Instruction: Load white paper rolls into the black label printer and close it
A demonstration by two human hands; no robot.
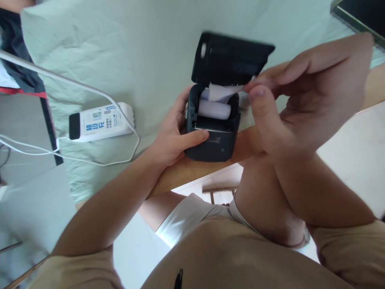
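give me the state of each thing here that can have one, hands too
dark boxy device with rounded corners: open, power state unclear
its black hinged lid: raised
white paper roll: seated inside
loose white paper end: drawn up off the roll
left hand: gripping the device
right hand: pinching the paper end
white block charger with blue print: lying down, charging state unclear
white cable: loosely looped
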